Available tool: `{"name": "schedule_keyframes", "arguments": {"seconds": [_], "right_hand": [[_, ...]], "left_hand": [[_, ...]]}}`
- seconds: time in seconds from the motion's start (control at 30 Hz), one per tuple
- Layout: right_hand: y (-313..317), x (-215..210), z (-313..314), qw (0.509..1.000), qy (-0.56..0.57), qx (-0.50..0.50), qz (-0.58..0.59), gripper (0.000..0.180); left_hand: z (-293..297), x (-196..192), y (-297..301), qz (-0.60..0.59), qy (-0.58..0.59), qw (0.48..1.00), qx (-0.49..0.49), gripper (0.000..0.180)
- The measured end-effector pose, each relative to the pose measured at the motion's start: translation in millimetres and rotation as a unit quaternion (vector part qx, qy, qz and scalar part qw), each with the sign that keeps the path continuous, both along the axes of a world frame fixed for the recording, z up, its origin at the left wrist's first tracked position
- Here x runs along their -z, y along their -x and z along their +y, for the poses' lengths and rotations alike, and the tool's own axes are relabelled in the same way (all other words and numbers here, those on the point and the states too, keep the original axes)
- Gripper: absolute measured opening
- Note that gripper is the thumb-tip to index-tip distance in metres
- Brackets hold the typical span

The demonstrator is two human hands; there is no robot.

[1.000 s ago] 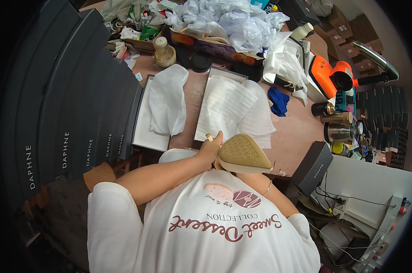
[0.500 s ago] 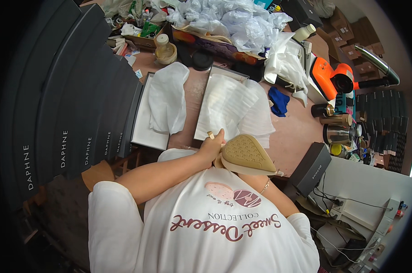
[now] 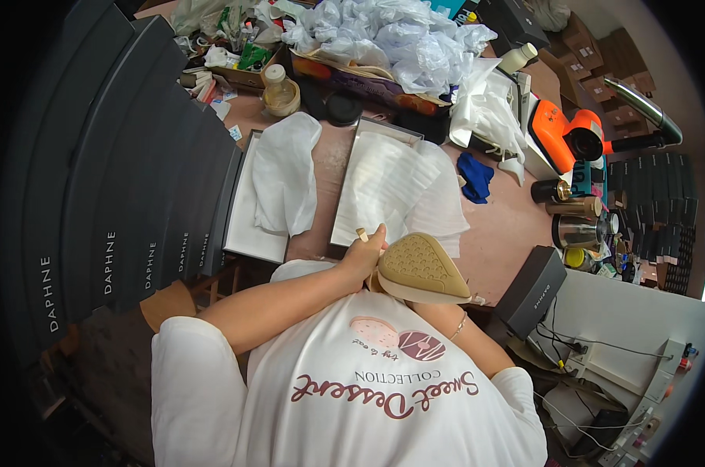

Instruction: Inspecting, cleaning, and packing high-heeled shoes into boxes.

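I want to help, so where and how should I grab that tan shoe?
I'd grip the shoe by its narrow part, coming from the left, where the left hand holds it. Its broad, patterned sole faces up and spreads out to the right, so the slimmer end looks easier to close around.

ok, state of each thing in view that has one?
Left hand: closed on shoe
Right hand: hidden, can't tell
Shoe: held, sole facing camera
Left box: open, white sheet across it
Middle box: open, white wrapping overhanging its right side
Blue cloth: crumpled
Plastic bags: crumpled, heaped
Clear bottle: capped
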State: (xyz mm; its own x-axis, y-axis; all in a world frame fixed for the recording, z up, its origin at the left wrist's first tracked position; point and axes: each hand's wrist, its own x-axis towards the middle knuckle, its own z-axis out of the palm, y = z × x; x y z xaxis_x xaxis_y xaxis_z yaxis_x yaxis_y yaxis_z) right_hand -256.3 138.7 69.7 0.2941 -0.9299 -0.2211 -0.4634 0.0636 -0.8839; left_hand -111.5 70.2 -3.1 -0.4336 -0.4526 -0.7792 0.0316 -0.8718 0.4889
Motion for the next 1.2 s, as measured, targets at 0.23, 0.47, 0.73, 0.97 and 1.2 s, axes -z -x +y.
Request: {"name": "schedule_keyframes", "arguments": {"seconds": [0.23, 0.47, 0.73, 0.97, 1.2], "right_hand": [[6, -6, 9, 0.989, 0.089, -0.044, 0.113, 0.036], [4, -11, 7, 0.987, 0.098, -0.043, 0.120, 0.032], [7, 4, 6, 0.982, 0.118, -0.061, 0.135, 0.032], [6, 7, 10, 0.983, 0.096, -0.046, 0.147, 0.037], [5, 11, 8, 0.984, 0.100, -0.047, 0.139, 0.038]], "left_hand": [[-2, -17, -3, 0.013, -0.014, 1.000, 0.002, 0.050], [2, -10, -3, 0.017, 0.008, 1.000, 0.001, 0.049], [4, -5, -3, 0.044, -0.004, 0.999, -0.021, 0.049], [1, -10, 0, 0.029, -0.002, 0.999, -0.014, 0.049], [1, -9, -3, 0.034, -0.005, 0.999, -0.024, 0.048]]}}
